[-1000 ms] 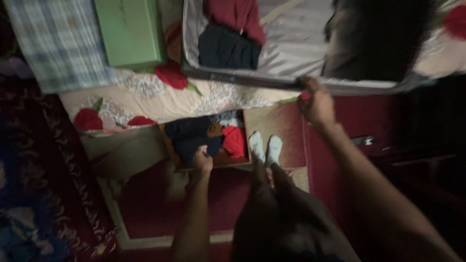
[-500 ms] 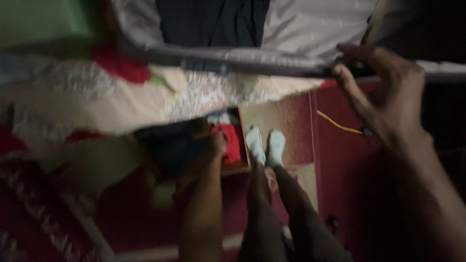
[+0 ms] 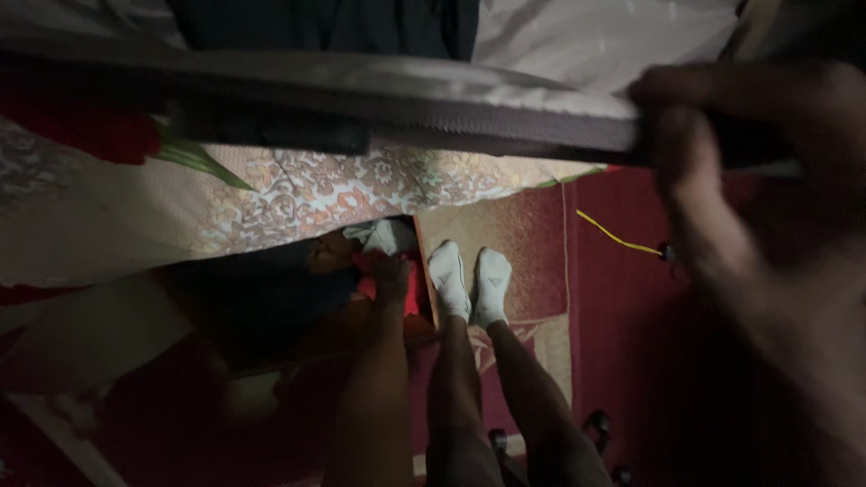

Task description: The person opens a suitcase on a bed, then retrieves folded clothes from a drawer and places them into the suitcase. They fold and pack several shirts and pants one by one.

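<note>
My right hand (image 3: 722,135) is close to the camera at the upper right, fingers curled over the grey rim of an open suitcase (image 3: 406,99) that lies on the bed. Dark folded clothes (image 3: 325,22) lie inside the suitcase. My left hand (image 3: 390,269) reaches down into an open wooden drawer (image 3: 424,280) under the bed and touches a red garment (image 3: 410,290) there. Dark clothes (image 3: 262,289) and a pale item (image 3: 383,236) also lie in the drawer. My feet in white socks (image 3: 469,281) stand just right of the drawer.
A floral bedspread (image 3: 298,194) with red flowers hangs over the bed edge above the drawer. A red patterned carpet (image 3: 622,298) covers the floor. A thin yellow cord (image 3: 618,236) lies on it at the right. The scene is dim.
The view has come closer to the bed and the suitcase rim. My right hand has closed further over the rim. My left hand has moved from the dark clothes to the red garment.
</note>
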